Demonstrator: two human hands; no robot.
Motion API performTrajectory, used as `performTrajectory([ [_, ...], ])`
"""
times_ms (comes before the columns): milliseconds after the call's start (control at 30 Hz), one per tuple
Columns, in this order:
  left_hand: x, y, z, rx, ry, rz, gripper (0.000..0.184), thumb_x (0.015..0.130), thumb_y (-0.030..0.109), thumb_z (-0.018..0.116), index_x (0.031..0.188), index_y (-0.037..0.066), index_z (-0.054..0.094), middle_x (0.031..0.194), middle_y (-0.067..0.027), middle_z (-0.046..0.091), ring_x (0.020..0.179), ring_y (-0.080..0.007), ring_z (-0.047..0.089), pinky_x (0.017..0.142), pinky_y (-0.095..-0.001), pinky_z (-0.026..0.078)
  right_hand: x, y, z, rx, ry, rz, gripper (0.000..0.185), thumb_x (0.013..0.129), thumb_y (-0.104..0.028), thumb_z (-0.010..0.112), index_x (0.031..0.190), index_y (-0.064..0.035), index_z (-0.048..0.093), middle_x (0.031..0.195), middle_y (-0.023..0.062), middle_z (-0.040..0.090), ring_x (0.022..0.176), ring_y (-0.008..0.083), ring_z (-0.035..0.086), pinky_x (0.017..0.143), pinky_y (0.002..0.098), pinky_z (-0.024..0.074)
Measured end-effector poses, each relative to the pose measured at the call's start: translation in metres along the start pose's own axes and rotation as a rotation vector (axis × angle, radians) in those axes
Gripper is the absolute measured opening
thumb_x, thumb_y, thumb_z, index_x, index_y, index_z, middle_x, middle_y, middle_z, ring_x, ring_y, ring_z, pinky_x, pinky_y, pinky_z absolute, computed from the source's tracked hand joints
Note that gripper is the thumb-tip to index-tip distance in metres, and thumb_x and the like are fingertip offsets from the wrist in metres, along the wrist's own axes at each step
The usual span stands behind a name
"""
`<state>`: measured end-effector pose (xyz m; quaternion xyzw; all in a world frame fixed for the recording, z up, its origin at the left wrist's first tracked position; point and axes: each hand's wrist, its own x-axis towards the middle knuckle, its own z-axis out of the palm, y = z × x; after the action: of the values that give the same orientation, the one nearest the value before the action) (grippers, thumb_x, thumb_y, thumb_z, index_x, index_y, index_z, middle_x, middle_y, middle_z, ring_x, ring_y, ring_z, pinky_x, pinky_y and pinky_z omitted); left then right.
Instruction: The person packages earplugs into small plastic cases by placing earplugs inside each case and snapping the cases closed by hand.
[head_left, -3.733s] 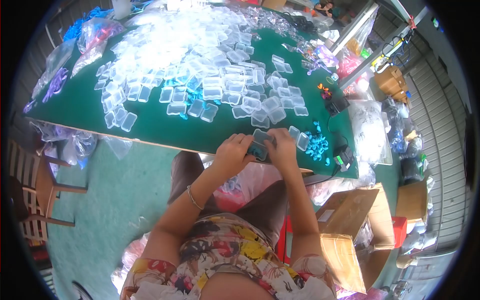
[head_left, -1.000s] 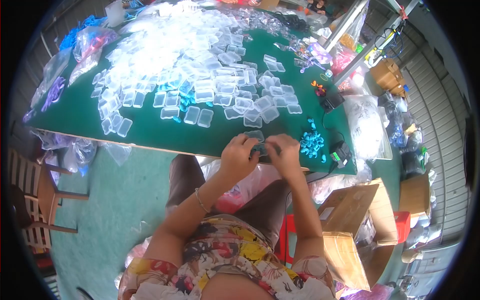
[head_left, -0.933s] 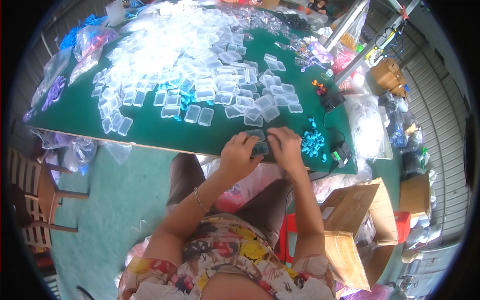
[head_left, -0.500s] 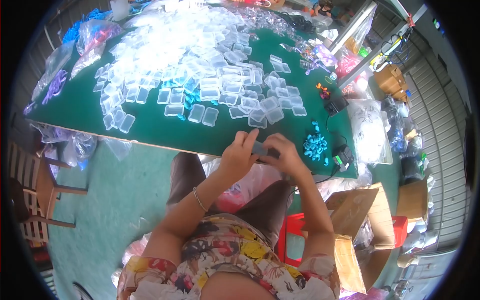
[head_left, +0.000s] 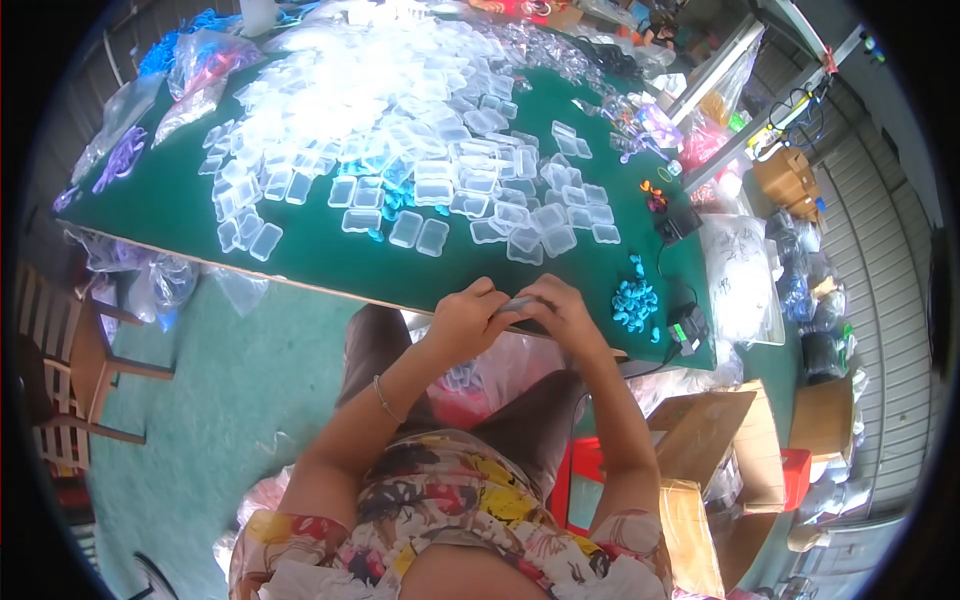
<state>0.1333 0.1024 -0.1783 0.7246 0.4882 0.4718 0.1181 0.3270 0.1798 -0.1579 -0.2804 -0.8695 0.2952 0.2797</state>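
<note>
Okay so one bare left hand and one bare right hand are both pinching one small translucent plastic case by the flat green tabletop edge, one uncountable heap of little turquoise pieces off right.

On the flat green table, heaped translucent rectangular plastic boxes lie at eleven o'clock from the bare right hand, small turquoise curved pieces at three.
</note>
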Motion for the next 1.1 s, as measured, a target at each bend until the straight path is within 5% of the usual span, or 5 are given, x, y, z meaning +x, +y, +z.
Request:
performTrajectory([
  [133, -0.006, 0.011, -0.009, -0.023, -0.062, 0.003, 0.022, 0.081, 0.026, 0.071, 0.094, 0.009, 0.066, 0.081, -0.0104, 0.054, 0.067, -0.0313, 0.06, 0.058, -0.041, 0.048, 0.029, 0.019, -0.011, -0.381, 0.343, -0.099, 0.034, 0.083, -0.023, 0.069, 0.113, -0.0085, 0.062, 0.108, 0.0133, 0.061, 0.101, 0.0323, 0.056, 0.091, 0.0376, 0.0431],
  [333, -0.033, 0.025, -0.004, 0.113, -0.34, -0.024, 0.028, 0.079, 0.032, 0.072, 0.095, 0.01, 0.067, 0.092, -0.0108, 0.061, 0.079, -0.032, 0.064, 0.066, -0.0417, 0.052, 0.044, 0.049, -0.011, -0.682, 0.355, 0.017, 0.049, 0.082, -0.026, 0.07, 0.123, -0.0042, 0.055, 0.115, 0.0169, 0.06, 0.104, 0.0376, 0.056, 0.09, 0.0438, 0.0452],
  [600, 0.04, -0.045, -0.056, 0.466, 0.136, -0.183, 0.013, 0.079, 0.019, 0.068, 0.089, 0.011, 0.069, 0.09, -0.0101, 0.064, 0.089, -0.0298, 0.063, 0.075, -0.0425, 0.05, 0.008, 0.04, -0.018, -0.494, 0.658, 0.151, 0.025, 0.089, -0.009, 0.056, 0.111, 0.0008, 0.061, 0.099, 0.0239, 0.065, 0.088, 0.0392, 0.063, 0.078, 0.0457, 0.0507],
  [733, 0.077, -0.064, -0.057, 0.701, 0.023, -0.36, 0.014, 0.08, 0.023, 0.067, 0.089, 0.014, 0.072, 0.093, -0.0081, 0.066, 0.096, -0.0275, 0.062, 0.082, -0.043, 0.047, -0.002, 0.006, -0.007, -0.505, 0.448, 0.517, 0.024, 0.087, -0.015, 0.058, 0.109, -0.0067, 0.061, 0.077, 0.0173, 0.068, 0.07, 0.04, 0.065, 0.071, 0.0465, 0.0514],
  [1100, 0.109, -0.085, -0.033, 0.859, -0.253, -0.578, 0.015, 0.079, 0.02, 0.062, 0.089, 0.019, 0.073, 0.09, -0.0112, 0.071, 0.091, -0.0301, 0.069, 0.085, -0.046, 0.045, -0.012, -0.011, 0.001, -0.767, 0.26, 0.393, 0.017, 0.088, -0.027, 0.059, 0.09, -0.0106, 0.062, 0.073, 0.0116, 0.067, 0.066, 0.0342, 0.066, 0.064, 0.0478, 0.0489],
])
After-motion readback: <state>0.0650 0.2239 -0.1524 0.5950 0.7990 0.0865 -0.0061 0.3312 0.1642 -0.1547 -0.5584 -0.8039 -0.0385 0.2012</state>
